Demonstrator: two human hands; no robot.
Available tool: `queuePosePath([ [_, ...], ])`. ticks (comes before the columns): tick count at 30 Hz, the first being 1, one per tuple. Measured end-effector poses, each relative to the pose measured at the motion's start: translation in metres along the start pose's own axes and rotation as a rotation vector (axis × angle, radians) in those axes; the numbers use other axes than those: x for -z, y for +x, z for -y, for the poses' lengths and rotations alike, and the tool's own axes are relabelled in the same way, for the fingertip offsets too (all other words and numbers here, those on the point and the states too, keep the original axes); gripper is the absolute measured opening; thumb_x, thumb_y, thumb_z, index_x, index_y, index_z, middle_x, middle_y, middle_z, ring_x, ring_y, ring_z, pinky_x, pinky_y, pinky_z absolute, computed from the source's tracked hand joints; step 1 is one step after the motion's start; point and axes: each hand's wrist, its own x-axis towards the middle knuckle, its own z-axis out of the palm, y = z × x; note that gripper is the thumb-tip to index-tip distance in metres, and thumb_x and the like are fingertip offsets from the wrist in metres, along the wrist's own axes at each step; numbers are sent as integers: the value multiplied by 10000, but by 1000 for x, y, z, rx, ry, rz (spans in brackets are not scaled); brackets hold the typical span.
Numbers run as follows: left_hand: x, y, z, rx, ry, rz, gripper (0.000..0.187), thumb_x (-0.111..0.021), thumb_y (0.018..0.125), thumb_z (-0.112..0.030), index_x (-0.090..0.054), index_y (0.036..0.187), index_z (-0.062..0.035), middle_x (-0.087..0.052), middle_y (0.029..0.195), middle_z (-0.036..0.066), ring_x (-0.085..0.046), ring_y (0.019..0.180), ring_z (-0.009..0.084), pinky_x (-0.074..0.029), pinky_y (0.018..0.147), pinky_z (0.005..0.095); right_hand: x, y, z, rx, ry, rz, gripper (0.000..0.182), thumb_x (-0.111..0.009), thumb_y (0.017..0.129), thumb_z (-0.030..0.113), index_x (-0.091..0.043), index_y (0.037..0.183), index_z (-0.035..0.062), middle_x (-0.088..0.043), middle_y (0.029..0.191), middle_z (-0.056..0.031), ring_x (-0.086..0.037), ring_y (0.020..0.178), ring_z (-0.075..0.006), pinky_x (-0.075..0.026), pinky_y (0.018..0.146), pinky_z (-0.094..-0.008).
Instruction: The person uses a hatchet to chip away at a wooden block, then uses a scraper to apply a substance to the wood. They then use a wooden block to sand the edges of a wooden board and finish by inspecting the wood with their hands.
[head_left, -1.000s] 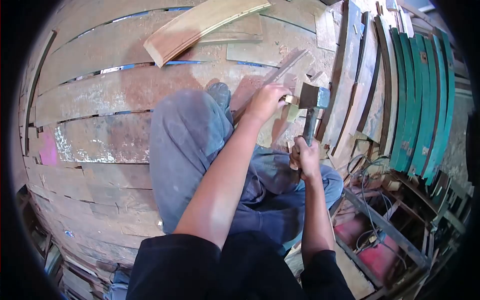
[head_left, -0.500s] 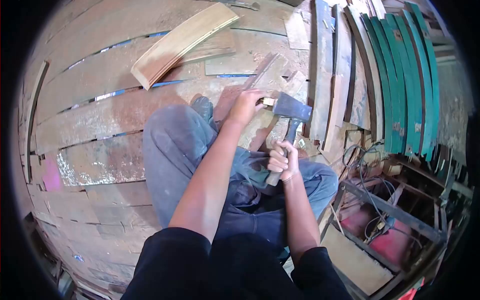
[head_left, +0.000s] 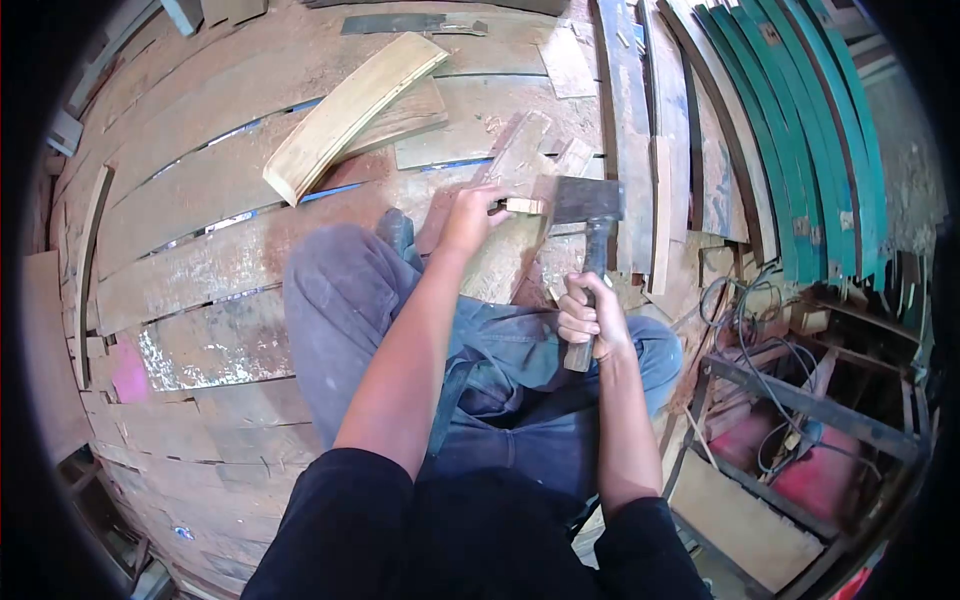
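My right hand (head_left: 592, 318) is wrapped round the handle of a hatchet-like tool (head_left: 588, 203), whose broad dark head points left. Just left of that head, my left hand (head_left: 472, 218) pinches a small pale wood piece (head_left: 523, 206). The piece lies over a wooden board (head_left: 502, 262) on the floor in front of my crossed legs. A narrow gap shows between the wood piece and the tool head.
A curved plank (head_left: 350, 115) lies on another board at the upper left. Long timbers (head_left: 628, 140) and curved green slats (head_left: 800, 130) stand at the right. A metal frame (head_left: 815, 405) with cables (head_left: 745, 310) is at the lower right.
The tool has moved right, away from my left hand, and its head has turned level. More of the small wood piece shows. The whole view has shifted slightly.
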Motion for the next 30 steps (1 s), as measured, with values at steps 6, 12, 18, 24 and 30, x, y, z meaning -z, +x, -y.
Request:
queuePosePath([
  [6,5,-1,-9,0,15,22,311,-738,738,-63,-725,1044,-120,-696,1049,130,-659,969,324,-516,876,374,-10,8,-16,38,-326,-202,351,-511,925,205,-368,616,124,-259,452,38,-234,330,-79,-204,330,-276],
  [12,5,-2,-10,-16,-19,-12,289,-738,727,-47,-715,1015,-67,-690,1035,131,-654,952,329,-517,860,382,-7,19,-27,218,-814,-394,336,-502,940,173,-413,632,76,-360,463,-2,-337,333,-112,-269,317,-303],
  [18,5,-2,-8,-8,15,-19,308,-751,725,-69,-718,1031,-84,-687,1036,139,-644,968,338,-507,874,390,-26,24,-42,37,-343,-200,353,-453,944,203,-339,623,110,-271,452,13,-262,319,-99,-225,322,-285],
  [24,7,1,-10,-6,38,-15,311,-753,732,-80,-725,1040,-110,-690,1035,146,-649,959,345,-510,868,389,26,42,-39,-118,632,530,318,-406,976,246,-397,685,116,-316,455,55,-282,315,-59,-255,321,-233],
  [30,6,-2,-9,-23,38,-7,308,-758,734,-82,-733,1037,-128,-703,1025,138,-667,941,329,-519,855,380,-6,18,-22,42,340,287,327,-438,963,235,-400,655,132,-293,446,68,-261,309,-47,-232,305,-229],
])
